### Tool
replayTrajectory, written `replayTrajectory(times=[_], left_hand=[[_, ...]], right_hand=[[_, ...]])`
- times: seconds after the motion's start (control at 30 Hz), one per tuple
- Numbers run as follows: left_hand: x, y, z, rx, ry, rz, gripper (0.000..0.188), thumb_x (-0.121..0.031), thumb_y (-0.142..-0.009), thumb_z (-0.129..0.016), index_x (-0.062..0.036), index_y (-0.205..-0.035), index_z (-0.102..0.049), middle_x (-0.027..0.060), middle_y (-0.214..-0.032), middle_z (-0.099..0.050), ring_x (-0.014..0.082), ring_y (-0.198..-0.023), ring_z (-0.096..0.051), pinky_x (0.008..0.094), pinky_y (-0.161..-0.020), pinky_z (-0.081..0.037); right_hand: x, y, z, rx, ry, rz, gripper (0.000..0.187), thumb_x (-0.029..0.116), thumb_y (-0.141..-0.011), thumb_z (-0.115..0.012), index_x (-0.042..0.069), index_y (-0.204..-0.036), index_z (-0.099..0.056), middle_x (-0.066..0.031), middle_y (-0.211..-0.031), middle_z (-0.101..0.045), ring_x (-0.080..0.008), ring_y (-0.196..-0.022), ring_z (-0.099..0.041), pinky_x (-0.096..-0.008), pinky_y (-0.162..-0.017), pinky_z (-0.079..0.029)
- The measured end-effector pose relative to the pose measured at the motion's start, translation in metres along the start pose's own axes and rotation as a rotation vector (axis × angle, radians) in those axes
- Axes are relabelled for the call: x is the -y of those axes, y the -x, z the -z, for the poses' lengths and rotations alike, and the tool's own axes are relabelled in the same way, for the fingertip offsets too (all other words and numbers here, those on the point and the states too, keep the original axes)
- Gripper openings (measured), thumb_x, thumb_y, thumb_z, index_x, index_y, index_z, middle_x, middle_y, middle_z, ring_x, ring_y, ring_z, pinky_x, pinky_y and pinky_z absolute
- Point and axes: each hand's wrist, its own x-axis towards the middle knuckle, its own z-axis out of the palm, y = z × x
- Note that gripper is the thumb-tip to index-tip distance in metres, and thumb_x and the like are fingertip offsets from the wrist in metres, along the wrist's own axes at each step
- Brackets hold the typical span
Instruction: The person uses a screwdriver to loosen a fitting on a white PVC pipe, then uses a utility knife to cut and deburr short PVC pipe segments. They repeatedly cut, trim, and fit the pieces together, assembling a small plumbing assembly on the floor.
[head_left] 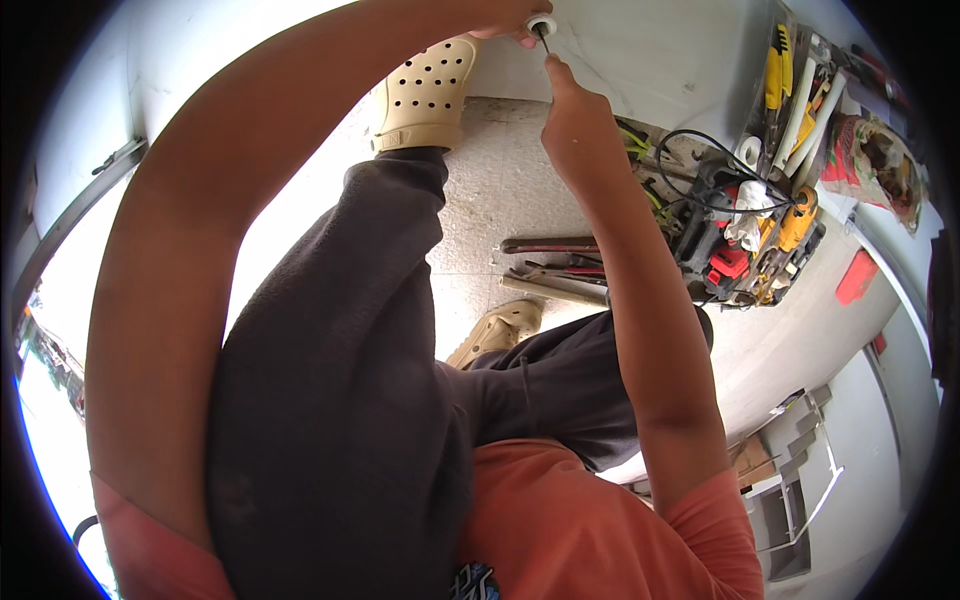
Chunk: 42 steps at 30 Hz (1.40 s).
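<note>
At the top edge my left hand point(503, 16) is closed around a white round collar point(541, 21), which looks like a pipe end or fitting with a dark opening. Just below it is my right hand point(580, 115), fingers closed, index finger pointing up along a thin dark rod point(545, 43). The rod's upper end reaches into the collar's opening. How deep it goes, and what the rest of the rod looks like inside my right hand, is hidden. Both hands are close to a pale wall panel point(640, 60).
Right of my right forearm stands an open tool box point(700, 225) with a yellow drill point(797, 220) and a black cable point(665, 150). White tubes point(800, 110) and a plastic bag point(880, 170) lie beyond. Long-handled tools point(555, 268) rest on the floor near my shoe point(497, 332).
</note>
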Motion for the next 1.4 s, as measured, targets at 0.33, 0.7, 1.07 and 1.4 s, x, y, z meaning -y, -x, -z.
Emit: replayTrajectory(times=[0.33,0.7,1.07,1.4], left_hand=[[-0.005,0.001,0.004,0.006,-0.01,0.09,0.05,-0.053,-0.092,-0.068,-0.0226,-0.131,-0.063,0.0115,-0.115,-0.073,0.0346,-0.117,-0.065,0.0524,-0.096,-0.048],[0.0,0.0,0.001,0.002,0.003,0.124,0.057,-0.055,-0.092,-0.068,-0.0239,-0.139,-0.06,0.0115,-0.122,-0.071,0.0347,-0.12,-0.062,0.0517,-0.097,-0.047],[-0.005,-0.004,0.004,0.003,-0.037,0.131,0.057,-0.055,-0.091,-0.068,-0.0233,-0.138,-0.06,0.0122,-0.122,-0.07,0.0346,-0.121,-0.061,0.0518,-0.097,-0.047],[-0.003,0.0,0.007,-0.015,-0.045,0.165,0.059,-0.055,-0.093,-0.066,-0.024,-0.142,-0.056,0.0122,-0.122,-0.07,0.034,-0.121,-0.06,0.0526,-0.098,-0.047]], right_hand=[[-0.008,0.012,0.003,-0.056,0.061,0.067,0.054,0.001,-0.093,-0.045,0.002,-0.147,-0.046,-0.03,-0.087,-0.07,-0.0457,-0.086,-0.071,-0.0529,-0.074,-0.057],[-0.013,0.01,0.005,-0.019,0.075,0.041,0.055,0.0,-0.094,-0.048,0.007,-0.148,-0.048,-0.0291,-0.087,-0.07,-0.0443,-0.085,-0.072,-0.0517,-0.072,-0.057],[-0.006,-0.003,0.014,0.095,0.157,-0.013,0.053,0.005,-0.095,-0.045,0.006,-0.148,-0.048,-0.0302,-0.093,-0.07,-0.0454,-0.092,-0.072,-0.0536,-0.078,-0.058],[-0.006,0.001,0.013,-0.047,0.092,0.099,0.058,-0.001,-0.092,-0.047,0.005,-0.15,-0.046,-0.0285,-0.085,-0.07,-0.0442,-0.084,-0.073,-0.0518,-0.074,-0.058]])
